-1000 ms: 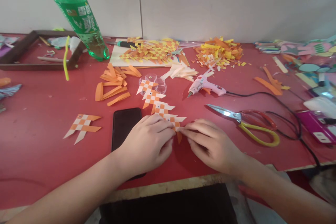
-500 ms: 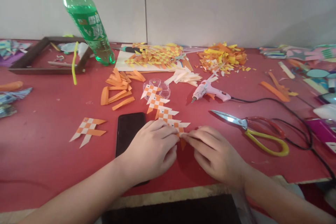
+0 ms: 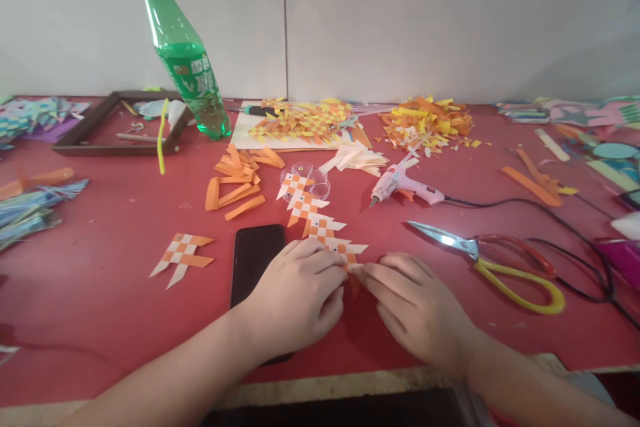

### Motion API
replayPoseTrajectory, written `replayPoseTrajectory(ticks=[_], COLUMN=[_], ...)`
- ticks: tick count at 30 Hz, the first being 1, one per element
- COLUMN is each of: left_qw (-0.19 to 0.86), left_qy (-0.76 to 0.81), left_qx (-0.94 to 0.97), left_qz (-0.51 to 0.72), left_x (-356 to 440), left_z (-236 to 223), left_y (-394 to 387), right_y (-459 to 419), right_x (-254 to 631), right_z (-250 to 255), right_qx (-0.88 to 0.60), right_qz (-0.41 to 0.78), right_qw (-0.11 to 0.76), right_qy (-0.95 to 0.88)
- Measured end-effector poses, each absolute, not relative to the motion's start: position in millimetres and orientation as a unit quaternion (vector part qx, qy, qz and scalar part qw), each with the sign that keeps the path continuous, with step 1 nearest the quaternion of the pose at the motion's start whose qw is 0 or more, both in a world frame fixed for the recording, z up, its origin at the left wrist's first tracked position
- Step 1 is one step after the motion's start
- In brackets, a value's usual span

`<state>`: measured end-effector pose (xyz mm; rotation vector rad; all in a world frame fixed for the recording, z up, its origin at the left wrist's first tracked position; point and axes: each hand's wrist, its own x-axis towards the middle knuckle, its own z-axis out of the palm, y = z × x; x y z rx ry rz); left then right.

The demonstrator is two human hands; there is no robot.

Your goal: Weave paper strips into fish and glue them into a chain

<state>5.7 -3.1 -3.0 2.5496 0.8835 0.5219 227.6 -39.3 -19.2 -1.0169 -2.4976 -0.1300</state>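
Note:
Several woven paper fish, checked orange and white, form a slanting row, with one paper fish just beyond my fingers. The nearest woven paper fish is partly hidden by my hands. My left hand is closed, its fingertips pressing on that fish from the left. My right hand pinches a pale strip end of the same fish from the right. Under my left wrist lies a black phone. Apart on the left rests a single woven paper fish.
A pink glue gun and scissors lie right, with a black cord. Behind are orange strips, pale strips, a clear round tray, a scrap pile, a green bottle and a dark frame.
The whole scene sits slightly lower and further right as the head view shifts, showing the bottle's cap. Both hands stay at the nearest paper fish, with little visible finger movement.

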Motion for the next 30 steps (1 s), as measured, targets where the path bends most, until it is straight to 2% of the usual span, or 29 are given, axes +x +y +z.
replayPoseTrajectory(ticks=[16,21,25,30], left_qw=[0.197,0.285,0.308,0.298], left_qy=[0.321,0.305,0.429,0.589], left_qx=[0.907,0.866,0.755,0.635], left_qz=[0.186,0.276,0.388,0.401], left_x=[5.7,3.7,-3.5,-18.6], left_z=[-3.4,-1.8,-1.6,-8.5], left_y=[-4.3,-1.3,8.0,29.7], right_y=[-41.0,-41.0,-40.6,-39.7], right_x=[227.1,228.2,228.5,228.8], right_z=[-25.8,-27.4,-27.0,-26.2], right_qx=[-0.382,-0.380,-0.381,-0.386], right_qz=[-0.031,-0.032,-0.041,-0.042], right_qw=[0.212,0.207,0.207,0.198], right_qy=[-0.899,-0.901,-0.900,-0.900])
